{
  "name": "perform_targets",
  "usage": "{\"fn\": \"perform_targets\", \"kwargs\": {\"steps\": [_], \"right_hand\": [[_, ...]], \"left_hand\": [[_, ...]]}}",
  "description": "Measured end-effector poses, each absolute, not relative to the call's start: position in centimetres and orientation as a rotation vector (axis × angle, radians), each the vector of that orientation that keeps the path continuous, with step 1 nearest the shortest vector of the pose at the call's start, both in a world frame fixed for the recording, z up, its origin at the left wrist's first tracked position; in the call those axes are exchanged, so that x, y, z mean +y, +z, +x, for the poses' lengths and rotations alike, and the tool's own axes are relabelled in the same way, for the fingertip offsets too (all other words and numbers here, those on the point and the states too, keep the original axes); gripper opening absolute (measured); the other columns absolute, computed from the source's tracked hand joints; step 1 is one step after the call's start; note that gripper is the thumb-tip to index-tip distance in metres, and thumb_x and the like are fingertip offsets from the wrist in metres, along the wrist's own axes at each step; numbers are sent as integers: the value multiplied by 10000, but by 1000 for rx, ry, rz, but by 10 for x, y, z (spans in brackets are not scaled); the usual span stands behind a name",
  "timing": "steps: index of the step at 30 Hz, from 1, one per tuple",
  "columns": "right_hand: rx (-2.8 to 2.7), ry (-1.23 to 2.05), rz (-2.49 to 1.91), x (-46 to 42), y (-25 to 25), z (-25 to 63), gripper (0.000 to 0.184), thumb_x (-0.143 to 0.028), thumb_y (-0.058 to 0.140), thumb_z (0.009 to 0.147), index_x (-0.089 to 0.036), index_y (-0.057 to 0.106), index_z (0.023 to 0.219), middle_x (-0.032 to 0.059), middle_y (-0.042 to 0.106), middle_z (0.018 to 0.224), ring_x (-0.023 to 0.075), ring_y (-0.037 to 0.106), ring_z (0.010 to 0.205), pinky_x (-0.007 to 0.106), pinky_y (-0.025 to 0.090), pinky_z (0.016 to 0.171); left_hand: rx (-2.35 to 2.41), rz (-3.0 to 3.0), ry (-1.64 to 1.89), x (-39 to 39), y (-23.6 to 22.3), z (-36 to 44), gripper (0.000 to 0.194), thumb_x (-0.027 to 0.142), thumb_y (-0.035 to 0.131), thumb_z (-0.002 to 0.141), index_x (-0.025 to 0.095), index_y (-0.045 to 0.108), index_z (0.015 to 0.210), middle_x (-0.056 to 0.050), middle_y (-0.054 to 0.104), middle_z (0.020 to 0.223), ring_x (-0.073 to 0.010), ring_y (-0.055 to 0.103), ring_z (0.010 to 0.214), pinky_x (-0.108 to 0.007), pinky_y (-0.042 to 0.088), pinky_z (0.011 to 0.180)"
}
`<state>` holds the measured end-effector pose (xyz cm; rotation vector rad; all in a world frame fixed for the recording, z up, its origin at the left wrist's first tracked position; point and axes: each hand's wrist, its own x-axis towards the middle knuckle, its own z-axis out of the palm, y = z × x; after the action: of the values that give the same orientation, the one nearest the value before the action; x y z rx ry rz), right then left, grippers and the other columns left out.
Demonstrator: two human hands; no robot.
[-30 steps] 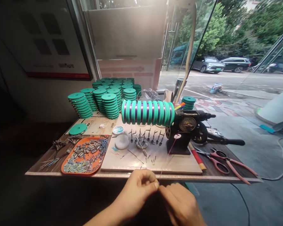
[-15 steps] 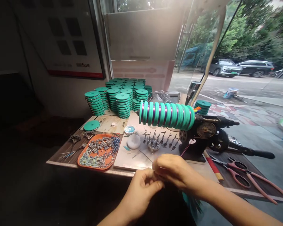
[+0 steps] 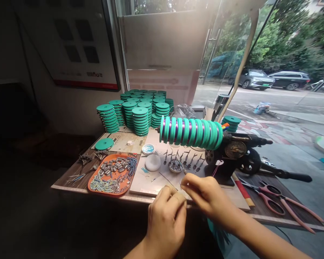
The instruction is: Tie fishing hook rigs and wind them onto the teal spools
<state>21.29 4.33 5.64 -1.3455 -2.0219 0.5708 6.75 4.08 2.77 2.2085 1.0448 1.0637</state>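
Hands lean in at the tabletop's (image 3: 63,180) front edge: left hand (image 3: 166,219) with fingers bent inward, its grip turned from view, so I can't tell what it holds. Right hand (image 3: 201,190) has thumb and fingertips drawn together over the white board's (image 3: 144,187) front edge; anything pinched there is too small to make out. Just ahead of them lies a thin rod (image 3: 168,181), then a bowl (image 3: 175,172) of small metal bits and a row of metal pieces. Above, the teal spools (image 3: 191,133) on the black winder (image 3: 235,149) block the view behind. An orange tray (image 3: 112,194) loaded with small parts sits near the front left corner; teal stacks (image 3: 140,122) crowd the back edge. Over at the front right corner, scissors (image 3: 277,210) and pliers (image 3: 299,213) lie side by side.
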Motion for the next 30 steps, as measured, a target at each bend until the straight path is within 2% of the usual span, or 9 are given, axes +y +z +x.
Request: {"fn": "perform_targets", "kwargs": {"steps": [5,12,15,17,20,22,25,28,30], "right_hand": [[-1877,750,-1481,51,67,209,146,-189,493,757,-157,534,620,-72,338,447,75,315,426,187,232,425],[-1832,823,-1566,63,68,206,142,-180,515,733,-148,553,600,-65,391,427,74,342,402,189,240,401],[-1915,680,-1503,54,67,212,138,-184,504,761,-158,567,640,-45,471,476,88,414,429,197,307,425],[-1947,382,-1371,40,65,219,107,-168,489,785,-161,582,732,5,565,620,123,510,555,227,393,528],[-1953,-135,-1114,12,54,232,116,-95,494,784,-151,581,836,81,598,805,174,546,744,293,426,652],[-2049,-315,-952,-2,43,235,136,-73,467,797,-128,586,834,93,603,755,179,546,711,303,428,617],[-2222,-425,-782,-9,25,231,187,-64,421,815,-85,606,807,87,605,631,173,535,605,301,413,538],[-2228,-424,-772,-8,12,224,190,-53,420,805,-68,609,784,83,585,569,160,493,524,290,375,467],[-2131,-270,-830,-9,7,222,190,-78,405,822,-79,592,793,75,562,564,151,470,512,278,367,449]], "left_hand": [[954,2710,1433,44,26,67,193,43,447,736,121,601,822,-97,579,760,-157,507,655,-242,440,566],[714,2704,1419,51,28,65,238,6,463,705,120,596,865,-108,653,870,-166,529,670,-259,448,572],[707,2402,1258,49,27,64,191,36,446,738,137,601,787,-89,639,796,-163,530,694,-267,430,627],[797,1994,1046,46,26,64,142,108,465,761,138,590,701,-67,613,722,-150,526,695,-257,413,648],[903,1276,709,42,26,66,98,201,557,711,127,572,650,-31,580,664,-87,456,564,-188,334,496],[900,936,572,41,25,69,81,189,606,648,119,566,648,-9,558,645,-40,347,470,-160,195,402],[851,718,490,40,26,72,96,158,634,591,104,560,620,17,493,587,-13,239,427,-163,74,386],[839,640,468,39,29,73,110,147,651,570,94,557,593,17,461,575,-9,241,438,-157,61,387],[837,600,463,39,32,74,111,143,656,567,91,564,603,-3,489,621,-11,263,458,-148,66,386]]}}
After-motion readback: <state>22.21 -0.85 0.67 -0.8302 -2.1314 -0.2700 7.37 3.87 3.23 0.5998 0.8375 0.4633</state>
